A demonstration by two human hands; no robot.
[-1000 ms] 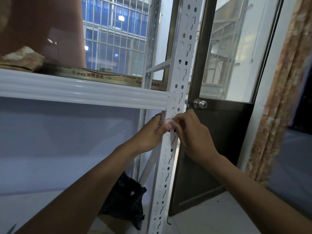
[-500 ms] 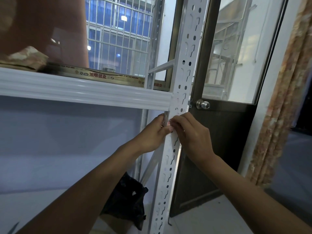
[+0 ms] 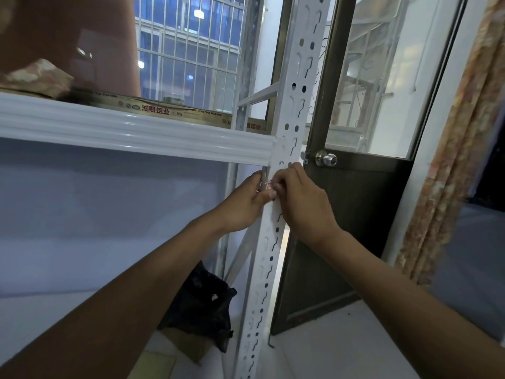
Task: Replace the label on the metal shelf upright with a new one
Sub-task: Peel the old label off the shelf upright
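Observation:
The white perforated metal upright (image 3: 296,86) runs from top centre down to the floor. Just below the white shelf beam (image 3: 136,132), a small white label with a red border (image 3: 269,185) lies against the upright's face. My left hand (image 3: 243,203) comes from the left, thumb and fingertips pinching at the label's left edge. My right hand (image 3: 303,203) comes from the right, its fingertips pressed on the label and covering most of it. Only a sliver of the label shows between my fingers.
A dark brown door (image 3: 355,214) with a round metal knob (image 3: 325,158) stands right behind the upright. A patterned curtain (image 3: 459,149) hangs at the right. A black bag (image 3: 202,305) sits on the floor under the shelf. A printed box (image 3: 153,106) lies on the shelf.
Both hands have slid a little way up the upright toward the shelf beam, staying together on the label. More of the label is now covered by my fingers.

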